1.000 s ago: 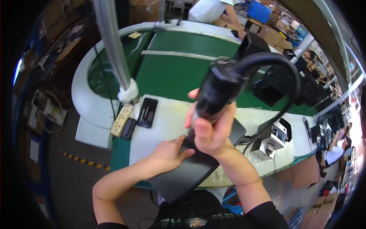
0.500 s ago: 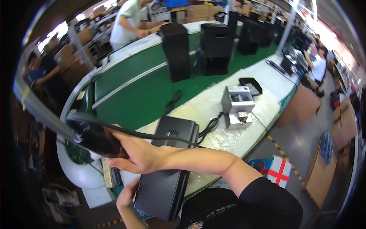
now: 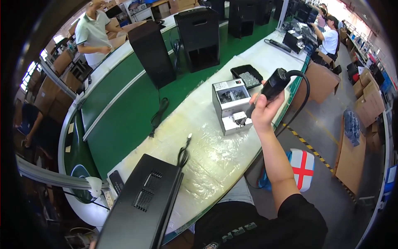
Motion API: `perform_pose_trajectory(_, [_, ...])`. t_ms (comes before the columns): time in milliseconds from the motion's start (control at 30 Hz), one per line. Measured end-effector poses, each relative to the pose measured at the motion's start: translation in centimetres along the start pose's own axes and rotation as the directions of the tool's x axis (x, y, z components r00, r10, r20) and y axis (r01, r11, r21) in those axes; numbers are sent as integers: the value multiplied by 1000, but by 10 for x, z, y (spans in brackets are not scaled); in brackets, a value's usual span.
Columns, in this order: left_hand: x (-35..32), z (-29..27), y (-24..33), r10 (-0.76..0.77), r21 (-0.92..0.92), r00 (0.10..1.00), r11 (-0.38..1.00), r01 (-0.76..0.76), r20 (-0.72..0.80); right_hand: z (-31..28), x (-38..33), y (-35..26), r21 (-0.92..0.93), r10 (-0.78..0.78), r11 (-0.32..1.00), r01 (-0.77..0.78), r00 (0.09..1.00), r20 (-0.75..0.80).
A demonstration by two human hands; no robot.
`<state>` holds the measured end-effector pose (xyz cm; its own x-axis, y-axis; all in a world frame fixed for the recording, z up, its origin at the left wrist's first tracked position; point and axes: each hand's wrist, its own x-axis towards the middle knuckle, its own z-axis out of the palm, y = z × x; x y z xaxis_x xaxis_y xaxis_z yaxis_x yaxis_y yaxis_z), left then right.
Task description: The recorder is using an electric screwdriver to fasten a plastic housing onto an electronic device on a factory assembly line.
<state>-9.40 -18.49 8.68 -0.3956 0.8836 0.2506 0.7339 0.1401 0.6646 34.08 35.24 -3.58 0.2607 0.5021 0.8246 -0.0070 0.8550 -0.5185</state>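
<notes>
My right hand (image 3: 267, 108) is wrapped round a black electric screwdriver (image 3: 274, 85), its cable looping from the top end. The screwdriver's lower end points at the front of a grey screw feeder (image 3: 231, 104); whether they touch is hard to see. Just behind the feeder, a black tray (image 3: 248, 77) holds many small screws. At lower left lies a flat black casing (image 3: 139, 203) with two vent grilles, tilted across the table's near edge. Only a sliver of my left hand (image 3: 92, 245) shows beside that casing's edge; its fingers are hidden.
Tall black cabinets (image 3: 198, 41) stand on the green conveyor (image 3: 120, 137) beyond the plastic-covered table (image 3: 209, 162). A loose black cord (image 3: 159, 116) lies along the table's far edge. A white support bracket (image 3: 94, 187) is at left. Other people work at the back left and far right.
My right hand has carried the screwdriver from the left, above the casing, across to the screw feeder. The view has shifted, and the casing now appears lower and further left.
</notes>
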Motion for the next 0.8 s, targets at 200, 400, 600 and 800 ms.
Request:
perform_pose_trajectory(200, [127,34,125,-208,54,977,977,206,42,4,-32,28,11,78,997,-82,975,208])
perform_pose_trajectory(400, [237,136,224,-320,157,768,947,282,554,33,29,-56,170,144,973,-159,985,96])
perform_pose_trajectory(600, [251,151,228,19,52,669,995,-85,743,100,104,-173,512,156,833,-208,977,145])
perform_pose_trajectory(800, [246,154,229,38,29,658,995,-91,752,134,119,-243,558,101,755,-345,902,420])
